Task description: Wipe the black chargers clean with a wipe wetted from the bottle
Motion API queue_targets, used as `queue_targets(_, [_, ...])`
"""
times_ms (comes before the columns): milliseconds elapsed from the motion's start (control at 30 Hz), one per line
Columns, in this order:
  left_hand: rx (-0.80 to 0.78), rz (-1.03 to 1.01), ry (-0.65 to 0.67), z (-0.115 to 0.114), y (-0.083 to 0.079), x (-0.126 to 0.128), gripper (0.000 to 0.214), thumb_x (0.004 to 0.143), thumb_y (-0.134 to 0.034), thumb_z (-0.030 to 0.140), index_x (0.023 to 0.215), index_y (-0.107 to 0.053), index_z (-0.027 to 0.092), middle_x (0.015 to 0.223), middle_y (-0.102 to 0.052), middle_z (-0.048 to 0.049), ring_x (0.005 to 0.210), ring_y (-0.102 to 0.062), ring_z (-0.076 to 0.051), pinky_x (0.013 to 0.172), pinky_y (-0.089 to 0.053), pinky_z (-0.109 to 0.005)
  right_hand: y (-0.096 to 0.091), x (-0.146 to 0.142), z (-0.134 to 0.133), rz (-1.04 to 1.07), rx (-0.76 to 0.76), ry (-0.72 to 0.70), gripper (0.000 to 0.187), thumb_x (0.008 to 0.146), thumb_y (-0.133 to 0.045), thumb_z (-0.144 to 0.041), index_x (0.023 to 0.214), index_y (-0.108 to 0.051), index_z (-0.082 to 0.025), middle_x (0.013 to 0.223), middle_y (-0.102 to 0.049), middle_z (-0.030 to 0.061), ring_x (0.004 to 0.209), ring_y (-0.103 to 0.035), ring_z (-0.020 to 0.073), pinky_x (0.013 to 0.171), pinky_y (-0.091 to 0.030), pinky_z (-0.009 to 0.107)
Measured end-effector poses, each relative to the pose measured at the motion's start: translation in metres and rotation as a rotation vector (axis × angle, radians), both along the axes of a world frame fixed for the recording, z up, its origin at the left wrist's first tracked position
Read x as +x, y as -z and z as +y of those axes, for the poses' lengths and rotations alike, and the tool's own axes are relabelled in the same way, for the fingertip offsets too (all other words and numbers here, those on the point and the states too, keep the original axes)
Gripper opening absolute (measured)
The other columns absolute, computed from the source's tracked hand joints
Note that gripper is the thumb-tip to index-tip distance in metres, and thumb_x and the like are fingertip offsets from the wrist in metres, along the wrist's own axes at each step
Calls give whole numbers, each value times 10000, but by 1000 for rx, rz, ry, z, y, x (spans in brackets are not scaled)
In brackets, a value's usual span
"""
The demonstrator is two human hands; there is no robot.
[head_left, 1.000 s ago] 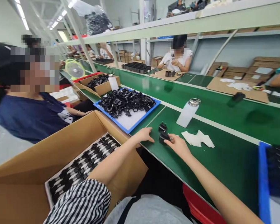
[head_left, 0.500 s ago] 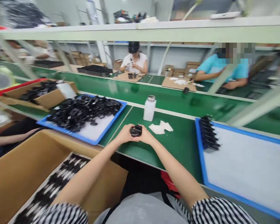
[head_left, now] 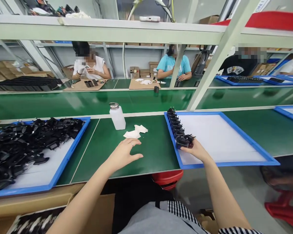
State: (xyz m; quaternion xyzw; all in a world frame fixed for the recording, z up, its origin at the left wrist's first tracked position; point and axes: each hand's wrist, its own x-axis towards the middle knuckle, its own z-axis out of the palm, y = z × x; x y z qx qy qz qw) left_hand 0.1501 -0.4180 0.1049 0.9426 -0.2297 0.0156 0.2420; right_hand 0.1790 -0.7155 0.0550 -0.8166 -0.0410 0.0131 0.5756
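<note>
1. The right hand [head_left: 197, 151] is reaching in right of centre; its fingers are pinching a black adapter [head_left: 185, 142] and holding it at the near end of a row of black adapters [head_left: 174, 123].
2. That row is running along the left inside edge of a blue-rimmed tray [head_left: 224, 163], from the tray's far corner towards the bottom of the frame; the pinched adapter is sitting right against the last one in the row, though whether they are touching I cannot tell.
3. The left hand [head_left: 123, 154] is lying palm down low over the green worktop [head_left: 151, 156] at the centre of the frame; its fingers are loosely spread and gripping nothing.
4. Just above that hand, white wipes [head_left: 135, 131] are lying flat on the worktop; a white bottle [head_left: 117, 116] with a metal cap is standing upright just beside them, up and to the left.
5. At the left of the frame a second blue-rimmed tray [head_left: 72, 151] is carrying a heap of black parts [head_left: 26, 139].
6. In the lower left corner a cardboard box [head_left: 97, 211] is showing below the worktop's near edge; a red stool [head_left: 167, 178] is sitting under that edge at bottom centre.
7. Across the green belt, in the upper half, a person in a white top [head_left: 97, 63] and a person in a turquoise top [head_left: 169, 63] are sitting well apart from these hands.
</note>
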Motion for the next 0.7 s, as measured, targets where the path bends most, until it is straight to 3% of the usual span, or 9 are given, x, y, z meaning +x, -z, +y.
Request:
queue_targets(133, [20, 61, 13, 1, 12, 6, 280, 681, -455, 400, 876, -520, 211, 972, -535, -7, 947, -446, -169, 821, -343, -299, 9, 9, -23, -30, -167, -36, 556, 513, -594, -300, 996, -382, -126, 999, -497, 109, 912, -469, 235, 799, -381, 373])
queue_targets(300, [-37, 190, -41, 0, 29, 3, 241, 690, -433, 389, 817, -525, 206, 906, -559, 6, 868, -476, -156, 742, -383, -273, 12, 10, -25, -17, -342, -92, 513, 587, -518, -268, 1062, -386, -128, 1009, -503, 93, 886, -484, 228, 760, -399, 353])
queue_targets(533, [-106, 253, -75, -3, 55, -1, 241, 696, -424, 375, 825, -529, 199, 908, -565, 4, 882, -476, -150, 774, -371, -277, 11, 12, -18, -109, -636, -143, 262, 613, -531, -315, 825, -536, -160, 871, -562, 65, 908, -465, 249, 803, -353, 380])
queue_targets(700, [-159, 272, -144, 8, 58, -6, 244, 693, -428, 375, 829, -533, 202, 915, -565, 5, 887, -481, -147, 762, -381, -262, 13, 13, -21, -116, -728, -75, 485, 536, -595, -379, 948, -498, -140, 1012, -503, 109, 996, -399, 295, 821, -345, 413])
